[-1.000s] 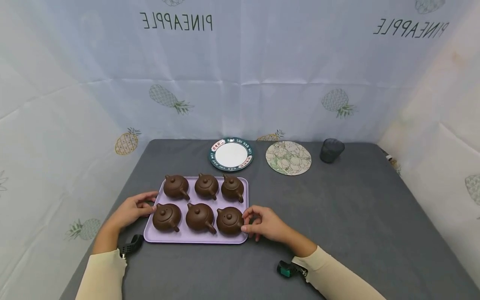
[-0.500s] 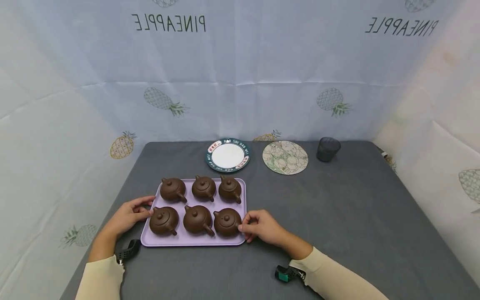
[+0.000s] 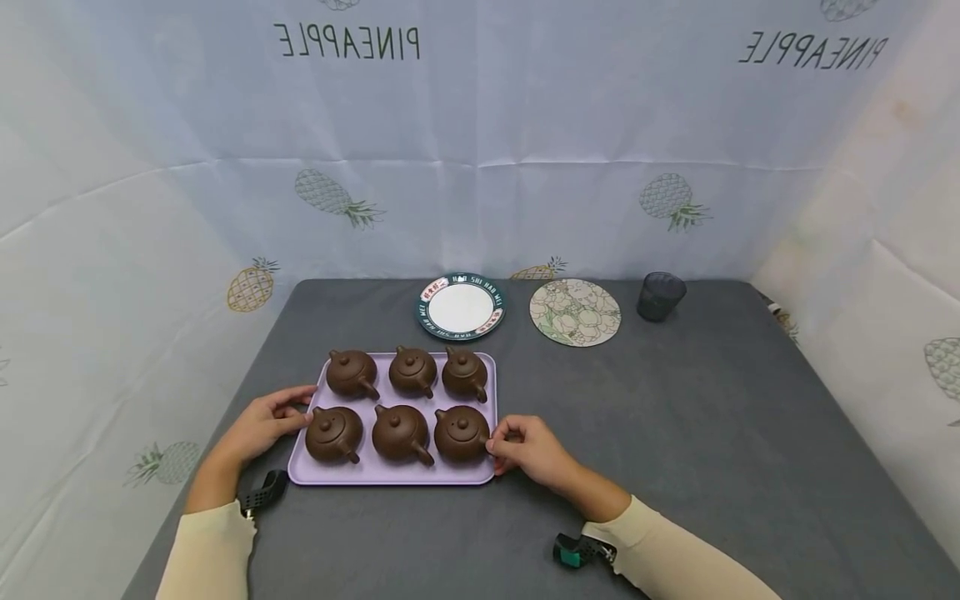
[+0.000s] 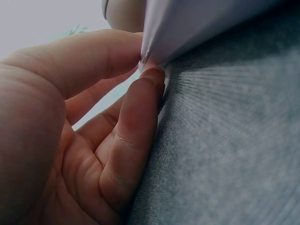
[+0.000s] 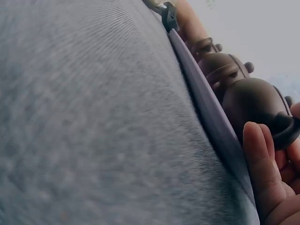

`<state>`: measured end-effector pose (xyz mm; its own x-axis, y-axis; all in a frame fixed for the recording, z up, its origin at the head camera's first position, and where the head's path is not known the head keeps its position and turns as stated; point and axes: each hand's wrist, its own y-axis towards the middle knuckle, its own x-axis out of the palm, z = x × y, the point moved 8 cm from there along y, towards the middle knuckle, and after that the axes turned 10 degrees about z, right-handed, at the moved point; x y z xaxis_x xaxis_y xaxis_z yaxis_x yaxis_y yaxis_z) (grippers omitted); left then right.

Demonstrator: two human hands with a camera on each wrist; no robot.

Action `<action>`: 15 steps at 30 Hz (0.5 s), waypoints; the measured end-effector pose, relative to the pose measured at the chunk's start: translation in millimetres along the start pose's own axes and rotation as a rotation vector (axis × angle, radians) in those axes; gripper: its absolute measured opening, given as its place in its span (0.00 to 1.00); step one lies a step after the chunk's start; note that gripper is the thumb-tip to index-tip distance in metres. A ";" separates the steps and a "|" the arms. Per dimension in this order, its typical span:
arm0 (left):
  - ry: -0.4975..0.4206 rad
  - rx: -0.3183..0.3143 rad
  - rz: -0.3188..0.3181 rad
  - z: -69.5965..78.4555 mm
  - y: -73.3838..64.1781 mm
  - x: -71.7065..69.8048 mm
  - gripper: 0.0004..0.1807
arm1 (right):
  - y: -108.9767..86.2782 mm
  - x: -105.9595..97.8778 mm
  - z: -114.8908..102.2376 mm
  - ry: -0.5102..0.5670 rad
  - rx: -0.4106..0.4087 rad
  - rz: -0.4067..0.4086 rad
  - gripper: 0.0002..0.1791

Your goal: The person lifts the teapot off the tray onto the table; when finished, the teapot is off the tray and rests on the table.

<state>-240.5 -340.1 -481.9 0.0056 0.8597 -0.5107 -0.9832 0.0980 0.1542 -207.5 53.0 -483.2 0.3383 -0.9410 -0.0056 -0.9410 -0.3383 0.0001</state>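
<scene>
On a light purple tray (image 3: 367,477) stand several small brown teapots in two rows. At the left rim, my left hand (image 3: 262,425) holds the tray's edge between thumb and fingers; in the left wrist view the thumb (image 4: 103,54) lies against the tray's side (image 4: 164,28), with fingertips at its lower edge. My right hand (image 3: 532,450) pinches the handle of the front right teapot (image 3: 461,435). Close up in the right wrist view, fingers (image 5: 262,173) are at that teapot's dark handle (image 5: 286,136). In the head view they partly hide the handle.
Behind the tray lies a plate (image 3: 461,307) with a green patterned rim. To its right are a round floral mat (image 3: 576,312) and a dark glass cup (image 3: 660,296). Grey cloth (image 3: 675,433) covers the table; pineapple-print curtains (image 3: 480,125) surround it.
My right fingers have drawn together on the front right teapot's handle, and that teapot has shifted slightly towards the back. The left hand stays at the tray's edge. The head view sways a little.
</scene>
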 end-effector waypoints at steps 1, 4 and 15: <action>0.001 0.002 0.000 -0.1 0.6 0.5 0.26 | 0.0 -1.8 -2.7 0.005 -0.012 0.003 0.09; 0.001 0.005 0.001 -0.8 1.5 1.3 0.26 | -0.1 -8.4 -11.9 0.025 -0.037 0.016 0.10; 0.009 -0.002 0.010 -3.3 0.3 0.3 0.26 | 0.0 -60.9 -42.9 0.014 -0.089 0.144 0.09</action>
<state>-241.4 -341.5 -484.8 -0.0054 0.8562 -0.5166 -0.9835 0.0889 0.1575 -228.0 110.1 -440.0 0.2008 -0.9795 0.0146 -0.9761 -0.1987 0.0882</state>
